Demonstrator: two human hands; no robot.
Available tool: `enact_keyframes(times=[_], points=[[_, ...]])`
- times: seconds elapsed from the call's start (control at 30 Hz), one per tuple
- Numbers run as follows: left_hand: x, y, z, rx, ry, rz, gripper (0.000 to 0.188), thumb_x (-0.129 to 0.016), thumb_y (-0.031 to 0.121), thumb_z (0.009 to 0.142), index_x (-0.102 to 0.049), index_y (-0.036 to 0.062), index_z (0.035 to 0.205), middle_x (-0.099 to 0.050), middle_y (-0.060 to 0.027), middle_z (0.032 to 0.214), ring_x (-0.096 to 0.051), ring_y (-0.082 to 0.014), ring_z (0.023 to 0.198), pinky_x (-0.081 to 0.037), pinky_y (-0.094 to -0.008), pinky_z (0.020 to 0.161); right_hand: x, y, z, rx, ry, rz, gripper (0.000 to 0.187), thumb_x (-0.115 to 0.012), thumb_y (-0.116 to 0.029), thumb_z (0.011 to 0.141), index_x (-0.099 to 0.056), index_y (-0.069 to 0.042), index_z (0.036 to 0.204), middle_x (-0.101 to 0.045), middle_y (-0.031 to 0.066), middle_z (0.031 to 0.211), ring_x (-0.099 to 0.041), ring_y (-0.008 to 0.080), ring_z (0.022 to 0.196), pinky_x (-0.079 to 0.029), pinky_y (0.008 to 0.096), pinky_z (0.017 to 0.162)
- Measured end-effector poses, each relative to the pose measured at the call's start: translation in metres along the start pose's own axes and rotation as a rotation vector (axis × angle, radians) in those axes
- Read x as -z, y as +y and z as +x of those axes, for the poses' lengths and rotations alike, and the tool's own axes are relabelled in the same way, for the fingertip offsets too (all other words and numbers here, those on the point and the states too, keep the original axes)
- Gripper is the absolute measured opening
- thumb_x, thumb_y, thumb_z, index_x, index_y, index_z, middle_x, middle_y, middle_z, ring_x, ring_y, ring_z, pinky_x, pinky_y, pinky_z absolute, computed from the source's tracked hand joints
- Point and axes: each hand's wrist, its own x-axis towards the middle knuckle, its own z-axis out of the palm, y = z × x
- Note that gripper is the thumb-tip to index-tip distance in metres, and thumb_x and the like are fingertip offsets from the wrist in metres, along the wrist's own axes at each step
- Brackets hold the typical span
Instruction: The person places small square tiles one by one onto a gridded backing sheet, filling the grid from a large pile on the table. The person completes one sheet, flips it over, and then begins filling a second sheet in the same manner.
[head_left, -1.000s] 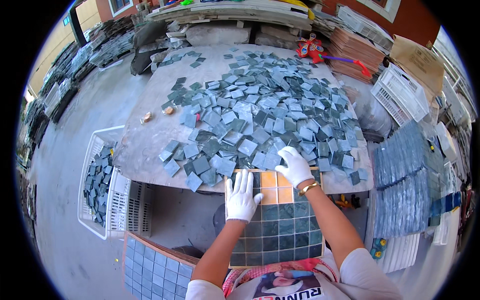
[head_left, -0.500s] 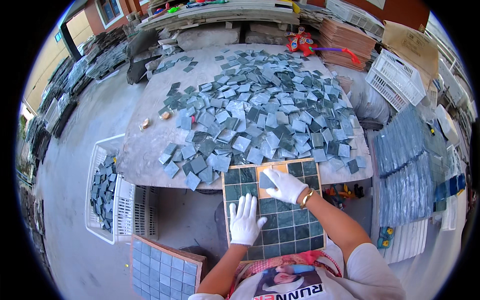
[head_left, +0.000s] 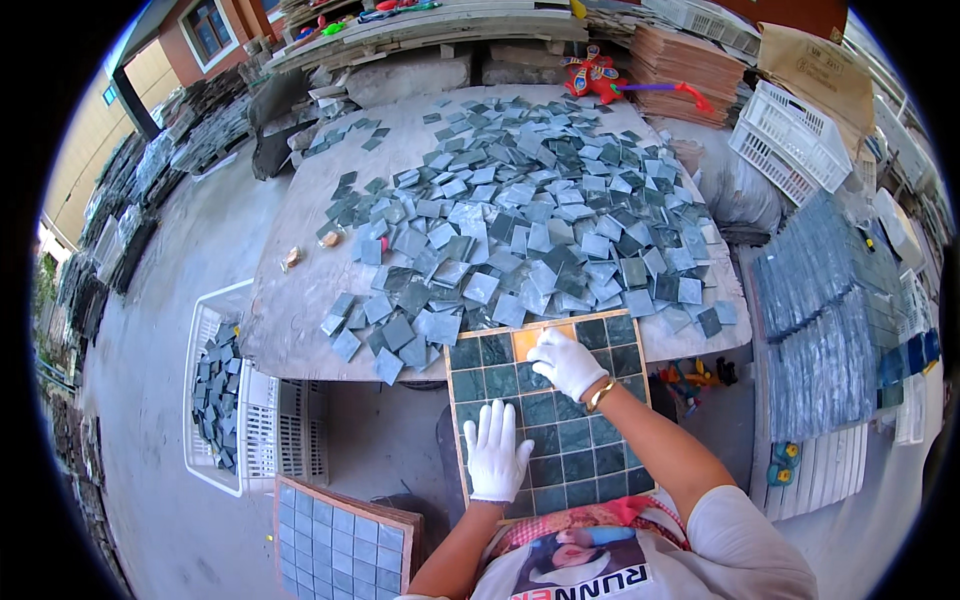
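Observation:
In my lap lies a square wooden frame (head_left: 462, 440) filled with rows of dark green stone tiles (head_left: 578, 466). Near its far edge, bare yellow-orange backing (head_left: 526, 344) shows in the top row. My right hand (head_left: 568, 365), white-gloved with a gold bangle at the wrist, is closed, its curled fingertips at the edge of a stone tile (head_left: 531, 378) in the second row. The fingertips are partly hidden under the hand. My left hand (head_left: 495, 452), also gloved, lies flat with fingers stretched over the left part of the tiled panel.
Loose stone tiles (head_left: 540, 215) cover much of the table (head_left: 290, 325) ahead. A white crate (head_left: 262, 425) of tiles stands left, above a stack of tiled panels (head_left: 345, 535). Wrapped panels (head_left: 810, 330) are piled at right. A red toy (head_left: 594, 78) lies at the far edge.
My right hand has lowered the stone tile into the second-row gap, where backing showed before. My left hand stays flat on the panel; the whole view has shifted slightly.

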Motion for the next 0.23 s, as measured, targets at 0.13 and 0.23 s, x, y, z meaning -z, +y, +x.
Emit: enact_keyframes(times=[0.13,0.23], points=[[-0.005,0.003,0.036,-0.031,0.028,-0.017,0.070,-0.065,0.031,0.080,-0.039,0.0028,0.138,-0.038,-0.0177,0.144,-0.033,-0.0334,0.134,-0.021,-0.0510,0.109,-0.001,-0.003,-0.008,-0.003,-0.047,-0.050,0.014,-0.062,-0.017,0.083,-0.064,-0.009,0.093,-0.058,0.0128,0.097,-0.061,0.0319,0.087,-0.050,0.0405,0.078],[-0.015,0.004,0.070,-0.100,0.014,-0.061,0.075,-0.067,0.033,0.079,-0.036,0.0061,0.141,-0.035,-0.0163,0.146,-0.029,-0.0328,0.137,-0.016,-0.0505,0.112,0.023,-0.004,0.003,-0.124,-0.169,-0.095,0.027,-0.061,-0.020,0.084,-0.061,-0.008,0.108,-0.060,0.0162,0.104,-0.062,0.0323,0.092,-0.050,0.0412,0.081]])
